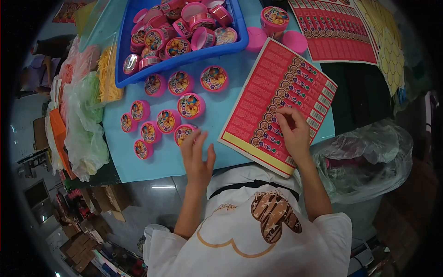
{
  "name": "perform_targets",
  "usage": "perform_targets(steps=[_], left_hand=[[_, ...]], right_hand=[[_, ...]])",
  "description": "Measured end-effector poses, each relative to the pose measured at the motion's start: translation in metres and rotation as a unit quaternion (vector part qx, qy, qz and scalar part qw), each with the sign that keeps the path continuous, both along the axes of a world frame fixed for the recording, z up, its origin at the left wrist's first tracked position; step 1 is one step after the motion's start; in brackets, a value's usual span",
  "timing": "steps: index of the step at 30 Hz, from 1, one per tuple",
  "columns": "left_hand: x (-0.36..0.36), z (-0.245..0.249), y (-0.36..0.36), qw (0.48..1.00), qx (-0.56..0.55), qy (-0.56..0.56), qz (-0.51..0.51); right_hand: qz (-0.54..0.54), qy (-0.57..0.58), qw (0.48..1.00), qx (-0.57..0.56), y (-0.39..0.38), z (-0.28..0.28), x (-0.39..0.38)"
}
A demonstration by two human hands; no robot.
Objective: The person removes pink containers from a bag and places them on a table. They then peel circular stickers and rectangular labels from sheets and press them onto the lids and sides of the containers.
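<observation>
Over the lower right part of a red sticker sheet (277,97) is my right hand (294,134), its thumb and forefinger pinched together at the row of printed labels; whatever lies between them is too small to tell. My left hand (197,157) has its fingers apart and holds nothing. Its fingertips reach the near edge of a round pink container (184,133) with a printed lid. Several more such containers (168,121) stand on the light blue table cover (221,152), left of the sheet.
A blue crate (184,59) at the back holds many pink containers. Another pink container (274,19) and two pink discs (294,42) lie behind the sheet. More sticker sheets (341,41) are at back right. Plastic bags (85,120) line the left; a clear bag (369,159) sits right.
</observation>
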State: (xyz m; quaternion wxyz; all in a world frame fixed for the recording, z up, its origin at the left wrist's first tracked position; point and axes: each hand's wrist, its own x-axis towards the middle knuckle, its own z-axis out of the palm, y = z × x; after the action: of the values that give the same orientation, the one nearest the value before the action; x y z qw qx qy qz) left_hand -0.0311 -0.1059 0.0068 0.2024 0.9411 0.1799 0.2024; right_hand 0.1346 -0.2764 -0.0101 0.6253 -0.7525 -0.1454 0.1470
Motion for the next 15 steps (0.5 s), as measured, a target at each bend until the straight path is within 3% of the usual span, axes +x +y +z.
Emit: perform_targets(steps=[1, 3, 4, 5, 6, 7, 9, 12, 13, 15], left_hand=[[0.012, 0.002, -0.007, 1.000, 0.000, 0.000, 0.000], [0.038, 0.005, -0.021, 0.983, -0.149, 0.097, 0.035], [0.039, 0.008, -0.022, 0.984, -0.149, 0.096, 0.035], [0.041, 0.009, -0.022, 0.961, -0.227, 0.147, 0.060], [0.042, 0.010, -0.021, 0.929, -0.303, 0.199, 0.083], [0.039, 0.006, -0.019, 0.928, -0.303, 0.203, 0.079], [0.031, 0.000, -0.013, 0.826, -0.516, 0.224, 0.009], [0.021, 0.007, -0.014, 0.786, -0.524, 0.329, 0.004], [0.020, 0.011, -0.017, 0.786, -0.523, 0.331, 0.004], [0.020, 0.020, -0.022, 0.729, -0.645, 0.228, 0.015]], right_hand=[[0.024, -0.017, 0.999, -0.026, 0.001, 0.000, -0.001], [0.049, -0.036, 0.997, -0.050, 0.005, -0.001, -0.004], [0.057, -0.145, 0.986, -0.060, 0.006, -0.003, -0.008], [0.063, -0.253, 0.963, -0.070, 0.007, -0.006, -0.014], [0.052, -0.245, 0.966, -0.063, 0.007, -0.012, -0.023], [0.048, -0.242, 0.967, -0.066, 0.005, -0.018, -0.030], [0.087, -0.283, 0.952, -0.070, 0.003, -0.026, -0.037], [0.111, -0.281, 0.952, -0.051, 0.001, -0.027, -0.040], [0.110, -0.279, 0.953, -0.051, 0.001, -0.024, -0.042], [0.192, -0.282, 0.940, 0.000, 0.002, -0.011, -0.043]])
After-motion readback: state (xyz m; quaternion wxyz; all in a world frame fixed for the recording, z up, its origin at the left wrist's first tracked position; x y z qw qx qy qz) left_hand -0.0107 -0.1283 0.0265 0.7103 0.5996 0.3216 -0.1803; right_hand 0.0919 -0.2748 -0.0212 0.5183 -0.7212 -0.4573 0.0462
